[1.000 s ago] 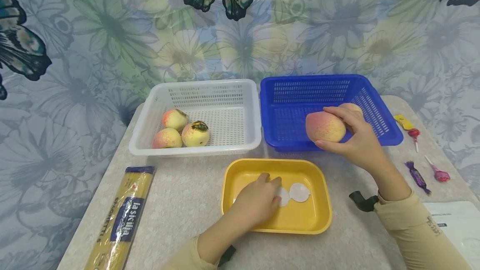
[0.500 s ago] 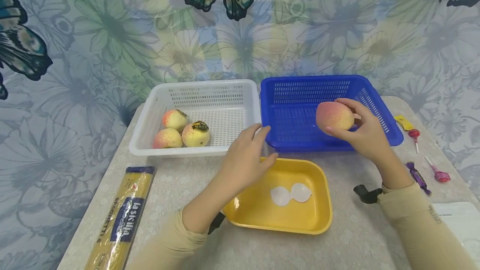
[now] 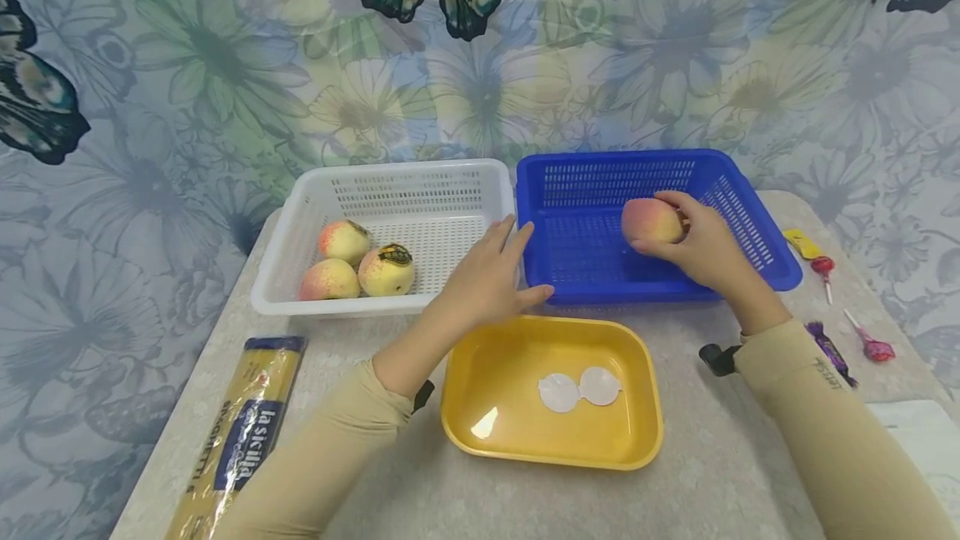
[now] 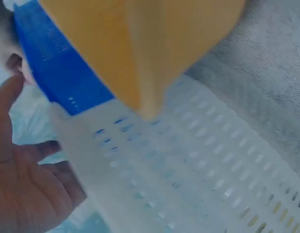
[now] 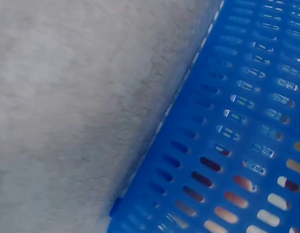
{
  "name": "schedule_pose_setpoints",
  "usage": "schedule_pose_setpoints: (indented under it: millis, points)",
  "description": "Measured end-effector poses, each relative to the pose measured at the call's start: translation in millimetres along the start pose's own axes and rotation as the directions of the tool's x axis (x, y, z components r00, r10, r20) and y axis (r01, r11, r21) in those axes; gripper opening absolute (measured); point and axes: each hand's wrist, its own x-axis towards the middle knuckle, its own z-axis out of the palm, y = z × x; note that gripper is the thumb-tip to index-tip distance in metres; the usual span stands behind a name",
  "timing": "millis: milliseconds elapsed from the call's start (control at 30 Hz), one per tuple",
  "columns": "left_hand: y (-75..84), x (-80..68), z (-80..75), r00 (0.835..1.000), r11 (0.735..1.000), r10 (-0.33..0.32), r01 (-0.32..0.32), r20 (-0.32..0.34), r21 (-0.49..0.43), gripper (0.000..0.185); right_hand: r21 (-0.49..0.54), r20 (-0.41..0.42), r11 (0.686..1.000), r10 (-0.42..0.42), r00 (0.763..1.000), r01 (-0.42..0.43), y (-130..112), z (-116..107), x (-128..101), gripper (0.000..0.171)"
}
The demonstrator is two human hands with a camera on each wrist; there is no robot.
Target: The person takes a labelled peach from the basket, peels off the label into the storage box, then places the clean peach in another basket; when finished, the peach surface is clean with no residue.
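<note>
Right hand [image 3: 705, 252] fingers gripping peach [image 3: 651, 221] over blue basket [image 3: 765, 273], left hand [image 3: 487, 282] fingers spread

Left hand [image 3: 487, 277] flat (right hand [image 3: 701, 252] curled)

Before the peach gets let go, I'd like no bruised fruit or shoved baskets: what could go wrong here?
1. The right hand holds the peach above the blue basket; released from there, it may bounce or roll on the hard mesh.
2. The left hand lies open where the white basket meets the blue one; a push could slide either.
</note>
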Motion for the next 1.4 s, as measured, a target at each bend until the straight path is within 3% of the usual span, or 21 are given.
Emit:
schedule_pose_setpoints:
  millis: [300,567,933,1400]
  points:
    - [-17.7,21.4,13.0,0.996,0.996,0.055,-0.049,0.072,-0.081,0.101,-0.131,0.119,0.990,0.061,0.991,-0.045,-3.0,9.4,30.7,0.086]
    - [-24.0,22.4,22.7,0.994,0.991,0.100,-0.095,0.048,-0.096,0.101,-0.163,0.159,0.986,0.046,0.986,-0.019,-0.1,19.3,48.6,0.079]
    - [-27.7,21.5,24.9,0.993,0.992,0.105,-0.102,0.045,-0.071,0.100,-0.252,0.134,0.967,0.057,0.989,-0.021,5.4,26.7,60.0,0.070]
    - [-26.0,19.6,18.7,0.994,0.993,0.098,-0.095,0.050,-0.066,0.099,-0.229,0.105,0.973,0.035,0.994,-0.010,3.8,25.3,56.8,0.071]
